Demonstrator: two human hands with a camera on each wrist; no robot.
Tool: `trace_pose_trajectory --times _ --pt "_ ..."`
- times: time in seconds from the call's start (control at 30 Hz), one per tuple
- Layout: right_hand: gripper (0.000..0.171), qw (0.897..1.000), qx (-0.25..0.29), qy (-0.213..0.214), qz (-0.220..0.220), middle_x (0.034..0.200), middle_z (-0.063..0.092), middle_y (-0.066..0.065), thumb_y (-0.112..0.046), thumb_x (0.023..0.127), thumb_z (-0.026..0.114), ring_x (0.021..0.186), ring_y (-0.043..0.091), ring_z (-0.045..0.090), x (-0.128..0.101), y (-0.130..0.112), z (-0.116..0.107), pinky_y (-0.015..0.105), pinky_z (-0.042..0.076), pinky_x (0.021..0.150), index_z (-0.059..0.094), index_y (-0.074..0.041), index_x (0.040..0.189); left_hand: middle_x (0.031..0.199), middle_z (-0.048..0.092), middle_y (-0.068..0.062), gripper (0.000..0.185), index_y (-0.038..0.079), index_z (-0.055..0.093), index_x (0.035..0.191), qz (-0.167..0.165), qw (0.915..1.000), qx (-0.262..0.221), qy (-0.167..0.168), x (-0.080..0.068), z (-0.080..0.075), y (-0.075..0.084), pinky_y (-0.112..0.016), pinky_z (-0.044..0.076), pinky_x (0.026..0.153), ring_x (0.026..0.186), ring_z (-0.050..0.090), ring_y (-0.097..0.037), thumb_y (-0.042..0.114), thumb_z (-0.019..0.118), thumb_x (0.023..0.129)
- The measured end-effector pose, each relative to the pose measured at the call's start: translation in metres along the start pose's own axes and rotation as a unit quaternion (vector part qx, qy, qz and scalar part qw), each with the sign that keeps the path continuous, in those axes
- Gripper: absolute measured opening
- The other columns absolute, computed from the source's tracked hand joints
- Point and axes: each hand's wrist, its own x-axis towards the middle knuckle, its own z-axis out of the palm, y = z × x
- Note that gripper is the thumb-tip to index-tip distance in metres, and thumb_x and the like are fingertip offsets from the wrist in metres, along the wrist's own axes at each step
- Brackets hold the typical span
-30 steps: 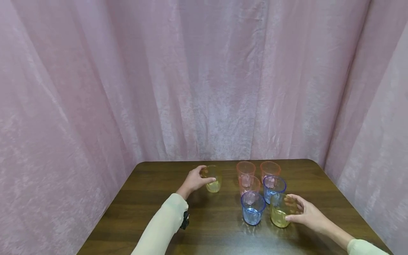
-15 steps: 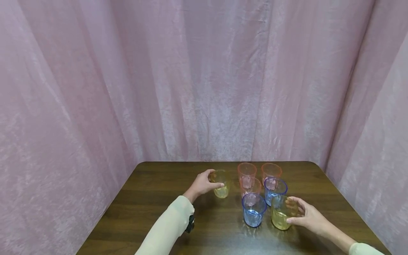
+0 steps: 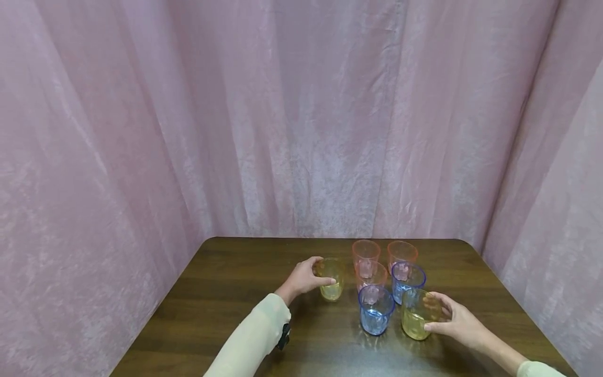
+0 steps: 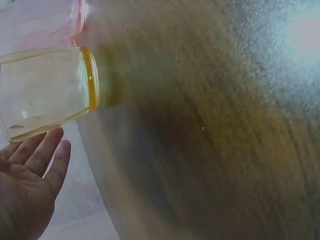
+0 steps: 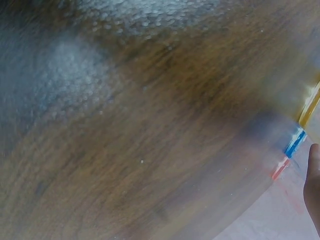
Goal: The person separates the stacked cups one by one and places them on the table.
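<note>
My left hand [image 3: 303, 280] holds a see-through yellow cup [image 3: 332, 291] between thumb and fingers, left of the other cups. In the left wrist view the fingers [image 4: 45, 152] lie along that cup's side [image 4: 45, 95]; whether its base touches the table I cannot tell. A second yellow cup [image 3: 414, 320] stands upright at the front right, gripped from its right side by my right hand [image 3: 460, 322]. Beside it are two blue cups, one to the left [image 3: 375, 318] and one behind [image 3: 403, 289]. Only part of the right hand [image 5: 313, 185] shows in the right wrist view.
Three pink cups stand upright behind the blue ones: back left [image 3: 365, 255], back right [image 3: 402, 252] and a nearer one [image 3: 371, 273], partly hidden. The dark wooden table [image 3: 212, 298] has a rounded far edge. Pink curtains [image 3: 301, 131] hang behind and at the sides.
My left hand has carried its yellow cup to the right and nearer to me, closer to the group. The right hand and its cup have stayed about where they were.
</note>
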Motion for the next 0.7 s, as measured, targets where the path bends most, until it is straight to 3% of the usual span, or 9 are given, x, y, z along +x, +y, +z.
trace_pose_trajectory --times 0.17,0.3,0.33,0.4,0.57,0.67,0.7 --pt "0.077 1.0 0.008 0.008 -0.004 0.135 0.052 0.032 -0.015 0.088 0.076 0.127 0.052 0.042 0.0012 0.0003 0.0017 0.016 0.045 0.089 0.031 0.015 0.143 0.126 0.063 -0.012 0.085 0.001 0.05 0.142 0.0 0.9999 -0.012 -0.004 -0.0024 0.0021 -0.0005 -0.045 0.052 0.091 0.112 0.06 -0.029 0.044 0.085 0.077" --pt "0.078 1.0 0.026 0.0 -0.003 0.136 0.048 0.035 -0.013 0.088 0.076 0.123 0.015 0.054 0.0017 0.0012 0.0014 0.014 0.046 0.087 0.029 0.017 0.143 0.129 0.061 -0.014 0.083 0.003 0.048 0.143 -0.008 0.9996 -0.022 -0.013 -0.0039 0.0038 -0.0005 -0.047 0.051 0.093 0.114 0.059 -0.03 0.041 0.084 0.079" --pt "0.078 1.0 0.027 -0.001 -0.002 0.137 0.048 0.036 -0.013 0.088 0.075 0.122 0.012 0.053 0.0018 0.0012 0.0011 0.014 0.046 0.087 0.029 0.017 0.143 0.131 0.06 -0.014 0.084 0.003 0.047 0.144 -0.011 0.9995 -0.024 -0.015 -0.0041 0.0041 -0.0002 -0.047 0.05 0.094 0.115 0.058 -0.031 0.04 0.084 0.079" --pt "0.079 1.0 0.03 0.001 0.003 0.137 0.048 0.035 -0.013 0.087 0.076 0.124 0.015 0.052 0.0022 0.0009 0.0009 0.015 0.046 0.087 0.029 0.017 0.143 0.133 0.058 -0.015 0.083 0.003 0.044 0.146 -0.016 0.9992 -0.03 -0.021 -0.0039 0.0043 0.0006 -0.048 0.05 0.095 0.118 0.057 -0.032 0.038 0.083 0.081" --pt "0.085 1.0 0.018 -0.017 0.017 0.141 0.04 0.04 -0.015 0.088 0.076 0.128 0.058 0.038 -0.0013 0.0005 0.0006 0.031 0.052 0.094 0.022 0.019 0.145 0.142 0.052 -0.018 0.094 0.004 0.036 0.152 -0.037 0.9983 -0.015 -0.041 -0.0051 0.0046 0.0028 -0.05 0.046 0.1 0.125 0.053 -0.034 0.044 0.082 0.08" --pt "0.092 0.999 0.016 -0.047 0.022 0.143 0.026 0.048 -0.014 0.089 0.075 0.124 0.065 0.037 -0.0062 0.0024 -0.0014 0.044 0.052 0.093 0.012 0.022 0.146 0.145 0.048 -0.019 0.101 0.006 0.032 0.154 -0.05 0.9971 0.004 -0.057 -0.0078 0.0007 0.0039 -0.051 0.044 0.103 0.129 0.05 -0.034 0.053 0.08 0.078" --pt "0.093 0.998 0.014 -0.049 0.022 0.143 0.024 0.048 -0.014 0.088 0.075 0.124 0.065 0.038 -0.0074 0.0029 -0.0025 0.043 0.052 0.093 0.011 0.021 0.146 0.147 0.046 -0.02 0.102 0.007 0.031 0.155 -0.057 0.9964 0.003 -0.062 -0.0092 -0.0024 0.0041 -0.051 0.043 0.104 0.131 0.048 -0.035 0.055 0.079 0.079"
